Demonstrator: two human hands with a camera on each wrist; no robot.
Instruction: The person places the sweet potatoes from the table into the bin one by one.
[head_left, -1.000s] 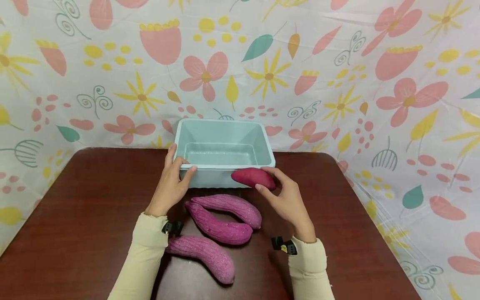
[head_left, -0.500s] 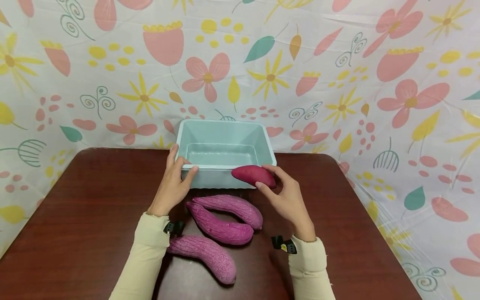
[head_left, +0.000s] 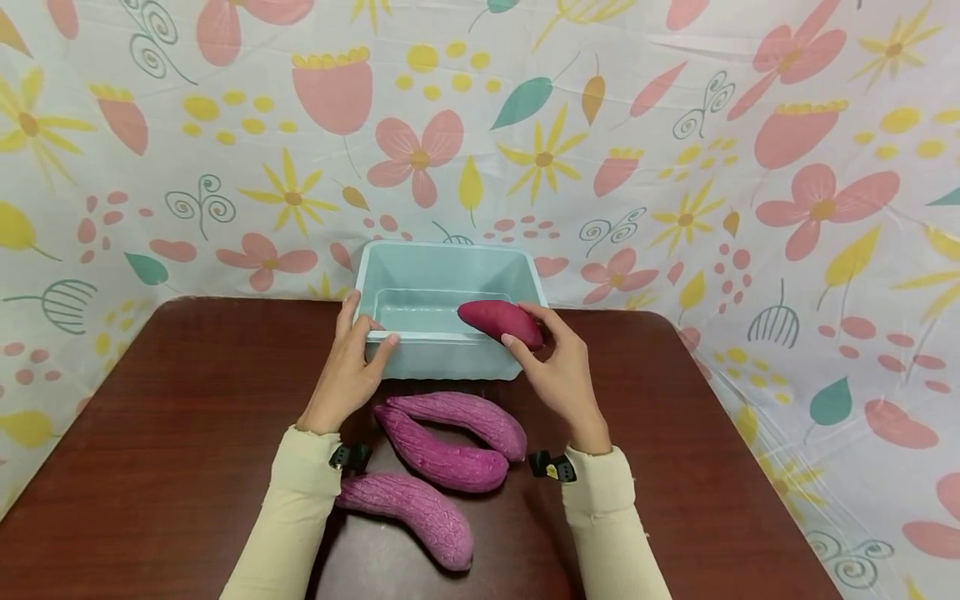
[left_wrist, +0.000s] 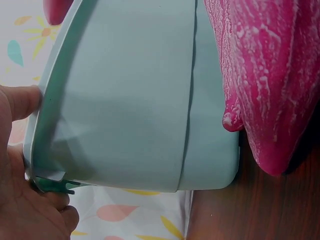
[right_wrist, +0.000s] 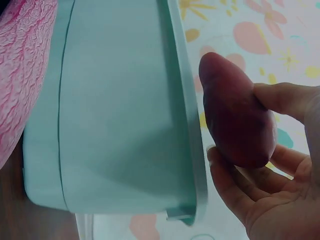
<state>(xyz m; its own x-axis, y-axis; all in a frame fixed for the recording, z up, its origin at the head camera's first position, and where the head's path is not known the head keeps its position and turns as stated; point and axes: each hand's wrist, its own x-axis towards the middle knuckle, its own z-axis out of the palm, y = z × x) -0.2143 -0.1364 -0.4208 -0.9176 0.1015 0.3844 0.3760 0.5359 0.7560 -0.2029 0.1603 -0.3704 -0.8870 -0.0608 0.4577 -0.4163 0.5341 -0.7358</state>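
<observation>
A pale blue-green plastic bin (head_left: 442, 358) stands on the table, with nothing visible inside it. My left hand (head_left: 343, 375) grips its front-left rim, thumb in front and fingers around the corner. In my right hand (head_left: 562, 371) is a smooth dark-red sweet potato (head_left: 497, 322), pinched between thumb and fingers above the front-right rim. The right wrist view shows this sweet potato (right_wrist: 237, 115) apart from the rim. Closer to me lie three long, wrinkled purple vegetables: one behind (head_left: 468, 414), one in the middle (head_left: 446, 454) and one in front (head_left: 416, 510).
A dark brown wooden table (head_left: 202, 408) carries everything. Behind the bin hangs a white cloth (head_left: 637, 75) printed with flowers and leaves; it runs along the right side as well.
My right hand has lifted the sweet potato from in front of the bin's front wall up over its rim, shifting slightly left. My left hand keeps its hold on the bin.
</observation>
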